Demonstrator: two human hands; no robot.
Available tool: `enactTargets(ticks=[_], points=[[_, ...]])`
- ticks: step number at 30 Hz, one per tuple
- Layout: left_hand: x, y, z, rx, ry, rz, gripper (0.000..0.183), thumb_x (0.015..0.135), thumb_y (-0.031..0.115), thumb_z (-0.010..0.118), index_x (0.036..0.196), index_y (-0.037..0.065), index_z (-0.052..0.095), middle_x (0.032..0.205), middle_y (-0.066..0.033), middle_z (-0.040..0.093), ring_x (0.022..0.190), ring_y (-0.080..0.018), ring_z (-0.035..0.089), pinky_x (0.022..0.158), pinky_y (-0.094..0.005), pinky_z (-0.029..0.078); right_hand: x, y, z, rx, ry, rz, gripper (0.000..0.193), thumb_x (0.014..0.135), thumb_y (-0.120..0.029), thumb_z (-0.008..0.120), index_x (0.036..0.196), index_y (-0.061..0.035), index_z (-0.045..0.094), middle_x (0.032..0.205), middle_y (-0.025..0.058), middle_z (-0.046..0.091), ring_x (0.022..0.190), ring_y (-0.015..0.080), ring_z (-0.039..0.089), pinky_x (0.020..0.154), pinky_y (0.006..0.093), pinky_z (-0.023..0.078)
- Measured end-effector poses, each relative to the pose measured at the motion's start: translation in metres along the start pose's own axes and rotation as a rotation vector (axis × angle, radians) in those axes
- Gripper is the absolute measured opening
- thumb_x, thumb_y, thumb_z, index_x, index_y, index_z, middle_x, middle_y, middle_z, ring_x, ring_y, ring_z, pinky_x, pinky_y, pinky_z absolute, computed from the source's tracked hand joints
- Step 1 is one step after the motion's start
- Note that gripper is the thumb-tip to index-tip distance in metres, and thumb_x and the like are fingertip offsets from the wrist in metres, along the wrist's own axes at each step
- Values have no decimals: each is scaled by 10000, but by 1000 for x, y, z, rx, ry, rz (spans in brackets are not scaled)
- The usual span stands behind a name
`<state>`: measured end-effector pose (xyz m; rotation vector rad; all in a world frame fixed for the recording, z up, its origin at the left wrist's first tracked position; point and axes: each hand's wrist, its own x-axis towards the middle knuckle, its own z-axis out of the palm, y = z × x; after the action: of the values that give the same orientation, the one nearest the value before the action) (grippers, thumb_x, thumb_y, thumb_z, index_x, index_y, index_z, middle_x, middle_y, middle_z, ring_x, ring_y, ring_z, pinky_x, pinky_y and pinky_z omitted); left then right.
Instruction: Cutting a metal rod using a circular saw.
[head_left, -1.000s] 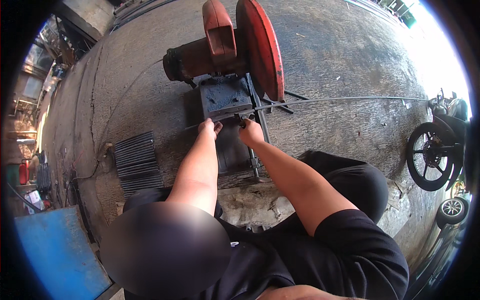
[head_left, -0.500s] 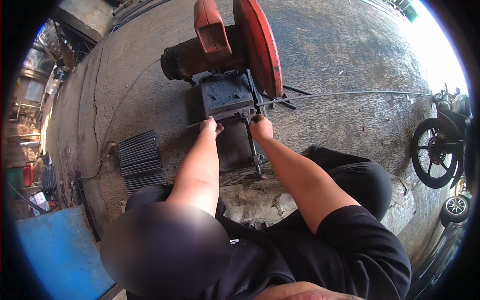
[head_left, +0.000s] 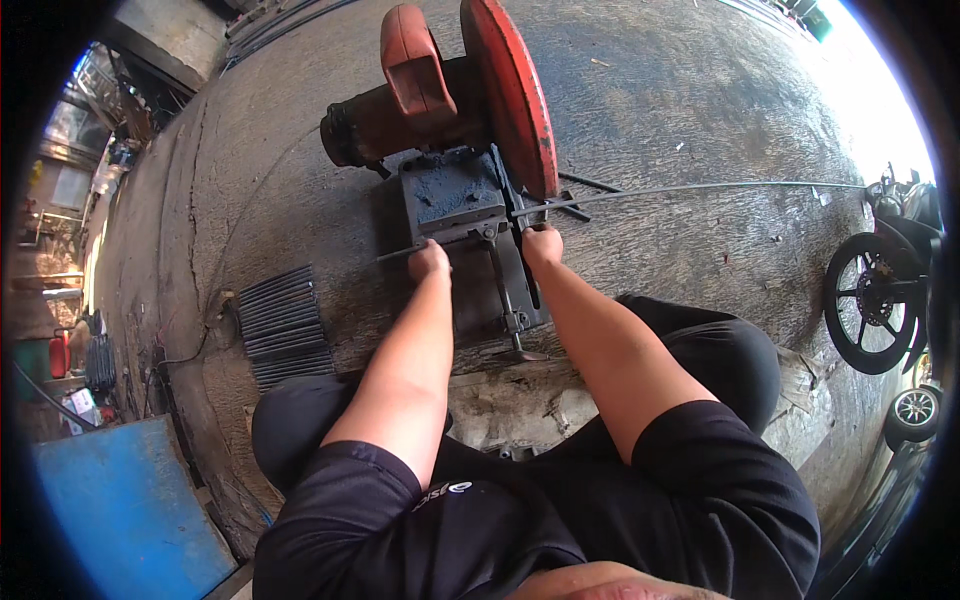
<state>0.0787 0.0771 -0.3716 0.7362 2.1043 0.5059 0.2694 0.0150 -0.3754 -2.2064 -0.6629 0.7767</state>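
1. One long grey metal bar (head_left: 650, 191) lay across the front of the cut-off saw (head_left: 395, 130), just beside the red guard (head_left: 517, 110); what seemed its short stub (head_left: 393, 256) stuck out on the left; the long end ran right, toward a motorcycle (head_left: 868, 300).
2. The left hand (head_left: 430, 262) had its fingers curled in, apparently pinching the stub; the right hand (head_left: 541, 246) was bent inward near the bar, right of the clamp screw (head_left: 503, 275); whether it gripped anything could not be told.
3. The step in hand looked like setting the bar's position in the saw; the next move seemed to call for lining it up, then checking the clamp before any cut.
4. Half a second earlier the right hand was at the upper end of the clamp screw; it had since shifted rightward; the left hand, looser then, had closed up.
5. Farther left, a row of dark rods (head_left: 285, 325) lay on the floor (head_left: 680, 250).
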Motion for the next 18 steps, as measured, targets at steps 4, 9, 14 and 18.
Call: enactTargets(ticks=[4,9,14,18], points=[[-52,-9,32,200,168,406,398,800,338,552,936,-18,666,980,-260,654,963,-400,628,866,-458,495,2,-6,3,204,-22,160,274,755,-190,615,950,-11,691,908,193,689,864,330,665,791,385,502],[-100,1,69,199,-40,516,338,787,336,568,869,40,709,880,-232,672,853,-385,654,778,-463,511,-2,-8,-4,204,-19,92,264,750,-181,616,927,-2,695,861,205,687,809,334,668,763,380,509],[-115,7,108,145,-93,483,319,777,343,590,889,77,725,881,-210,679,860,-369,659,763,-446,514,38,17,-7,204,-110,317,301,853,-260,589,960,8,678,858,181,688,725,291,661,662,390,518],[-98,-12,144,-19,-279,366,314,743,293,569,834,31,716,822,-218,677,804,-382,662,734,-437,506,88,24,-1,254,-72,512,239,865,-256,592,843,-30,668,742,126,636,594,233,601,540,393,479]])
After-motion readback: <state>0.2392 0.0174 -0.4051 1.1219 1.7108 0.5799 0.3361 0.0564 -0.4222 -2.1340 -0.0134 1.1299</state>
